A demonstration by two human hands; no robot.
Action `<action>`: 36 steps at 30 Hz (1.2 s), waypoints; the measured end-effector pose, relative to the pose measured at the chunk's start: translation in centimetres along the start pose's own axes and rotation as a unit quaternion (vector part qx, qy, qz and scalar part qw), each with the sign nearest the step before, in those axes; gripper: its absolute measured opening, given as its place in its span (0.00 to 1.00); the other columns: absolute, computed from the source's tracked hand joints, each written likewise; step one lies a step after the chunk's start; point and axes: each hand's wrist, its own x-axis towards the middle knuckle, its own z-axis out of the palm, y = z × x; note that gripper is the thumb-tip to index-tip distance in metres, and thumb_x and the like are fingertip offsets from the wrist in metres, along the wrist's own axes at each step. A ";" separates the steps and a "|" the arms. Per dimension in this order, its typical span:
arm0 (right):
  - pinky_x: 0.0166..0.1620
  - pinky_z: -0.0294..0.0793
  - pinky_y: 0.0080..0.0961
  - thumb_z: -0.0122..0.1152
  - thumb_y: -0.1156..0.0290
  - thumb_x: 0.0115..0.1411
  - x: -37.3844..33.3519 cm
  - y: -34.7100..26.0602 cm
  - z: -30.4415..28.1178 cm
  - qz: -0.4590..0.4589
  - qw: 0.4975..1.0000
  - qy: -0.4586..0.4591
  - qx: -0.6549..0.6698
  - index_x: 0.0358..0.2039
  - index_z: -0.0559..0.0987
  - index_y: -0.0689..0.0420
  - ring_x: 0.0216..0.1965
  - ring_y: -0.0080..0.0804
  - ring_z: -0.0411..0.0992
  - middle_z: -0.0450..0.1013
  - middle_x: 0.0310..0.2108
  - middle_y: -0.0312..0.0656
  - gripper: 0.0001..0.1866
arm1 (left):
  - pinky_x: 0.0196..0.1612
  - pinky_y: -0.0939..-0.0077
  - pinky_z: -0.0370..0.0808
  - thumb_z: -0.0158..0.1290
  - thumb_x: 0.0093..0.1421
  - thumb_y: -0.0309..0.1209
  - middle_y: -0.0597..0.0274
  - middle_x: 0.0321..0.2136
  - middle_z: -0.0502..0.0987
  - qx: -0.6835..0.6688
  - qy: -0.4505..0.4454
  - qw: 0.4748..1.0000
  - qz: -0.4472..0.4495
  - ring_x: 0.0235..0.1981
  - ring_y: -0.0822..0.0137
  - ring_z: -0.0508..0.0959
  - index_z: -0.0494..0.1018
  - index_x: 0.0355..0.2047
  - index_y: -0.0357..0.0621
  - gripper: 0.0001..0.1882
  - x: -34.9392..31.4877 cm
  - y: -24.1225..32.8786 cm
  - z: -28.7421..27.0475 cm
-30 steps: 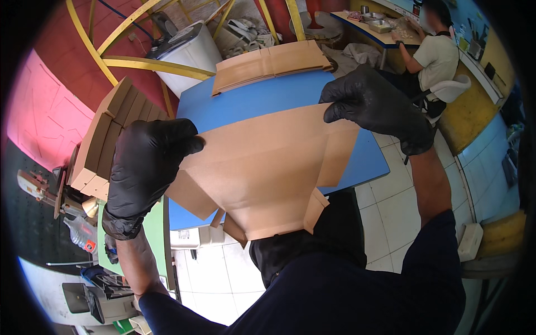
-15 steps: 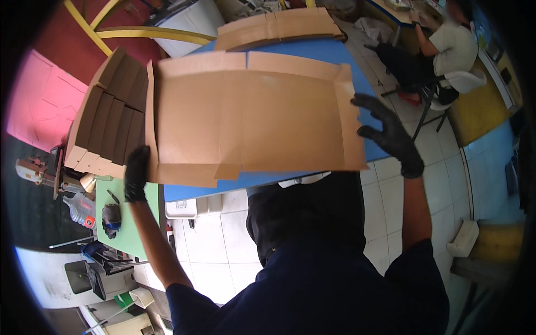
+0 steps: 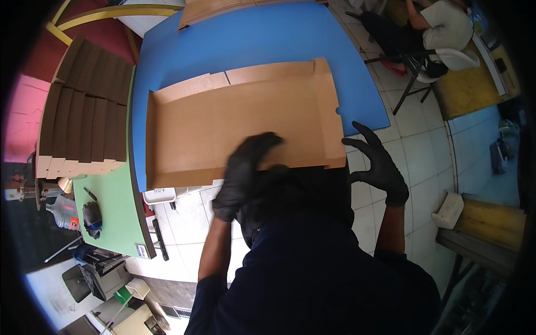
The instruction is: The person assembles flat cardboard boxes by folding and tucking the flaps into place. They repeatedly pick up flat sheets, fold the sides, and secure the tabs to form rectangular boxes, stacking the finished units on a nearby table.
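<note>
A shallow brown cardboard box [image 3: 245,117] lies on the blue table [image 3: 223,44], its sides standing up around a flat base. My left hand [image 3: 245,173], in a black glove and slightly blurred, is over the middle of the near side. Its fingers reach out above the base, apart from the thumb, and I cannot tell whether they touch the board. At the near right corner, my right hand [image 3: 377,164], also black-gloved, has its fingers spread. Its fingertips are close to the box's right side, with nothing held.
Stacked folded brown cartons [image 3: 84,106] stand at the left, beside a green table [image 3: 111,206] bearing a dark bundle. More brown cardboard [image 3: 223,12] lies at the table's far edge. A person [image 3: 446,28] sits on a chair at the far right.
My left hand has left the box's left side and come to its near middle. The cardboard sits lower and nearer me, its walls more upright. My right hand stays apart from it; the view has shifted.
</note>
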 end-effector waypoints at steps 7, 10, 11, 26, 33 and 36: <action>0.50 0.75 0.35 0.69 0.76 0.58 0.7 2.6 5.7 0.061 0.962 0.223 0.145 0.46 0.82 0.58 0.48 0.44 0.75 0.75 0.48 0.47 0.14 | 0.53 0.62 0.77 0.63 0.57 0.30 0.51 0.41 0.84 -0.062 -0.138 0.988 -0.011 0.48 0.55 0.83 0.85 0.38 0.42 0.09 6.4 2.2 3.9; 0.46 0.76 0.33 0.64 0.80 0.61 3.0 1.8 6.5 0.046 0.932 0.307 0.185 0.43 0.80 0.62 0.44 0.44 0.77 0.76 0.44 0.48 0.10 | 0.52 0.62 0.78 0.65 0.58 0.31 0.50 0.43 0.84 -0.110 -0.121 0.985 -0.051 0.45 0.51 0.83 0.83 0.41 0.38 0.13 8.1 1.6 4.1; 0.47 0.76 0.33 0.62 0.81 0.61 3.8 1.5 6.4 0.034 0.929 0.329 0.167 0.44 0.80 0.62 0.45 0.44 0.77 0.76 0.44 0.49 0.10 | 0.52 0.62 0.78 0.66 0.58 0.30 0.50 0.45 0.84 -0.104 -0.127 0.984 -0.064 0.46 0.52 0.83 0.83 0.43 0.38 0.14 8.7 1.4 4.3; 0.43 0.76 0.24 0.61 0.80 0.64 5.1 -2.6 7.1 0.090 0.904 0.332 0.253 0.67 0.69 0.58 0.41 0.28 0.76 0.76 0.42 0.43 0.30 | 0.45 0.60 0.78 0.58 0.63 0.44 0.53 0.32 0.85 -0.072 -0.155 0.984 -0.041 0.37 0.53 0.85 0.85 0.37 0.43 0.17 14.2 0.8 8.7; 0.34 0.71 0.20 0.70 0.72 0.62 6.1 -3.4 8.3 0.080 0.896 0.363 0.244 0.60 0.74 0.64 0.28 0.18 0.69 0.74 0.29 0.35 0.27 | 0.41 0.65 0.77 0.59 0.65 0.36 0.56 0.32 0.84 -0.062 -0.337 0.939 -0.030 0.33 0.60 0.82 0.83 0.38 0.41 0.11 17.9 0.2 9.0; 0.30 0.70 0.19 0.70 0.73 0.61 6.0 -3.2 8.9 0.132 0.848 0.359 0.367 0.57 0.75 0.62 0.26 0.18 0.69 0.75 0.28 0.35 0.24 | 0.40 0.67 0.76 0.59 0.64 0.35 0.56 0.32 0.83 -0.089 -0.340 0.935 0.044 0.32 0.61 0.81 0.83 0.37 0.39 0.11 18.7 0.1 8.9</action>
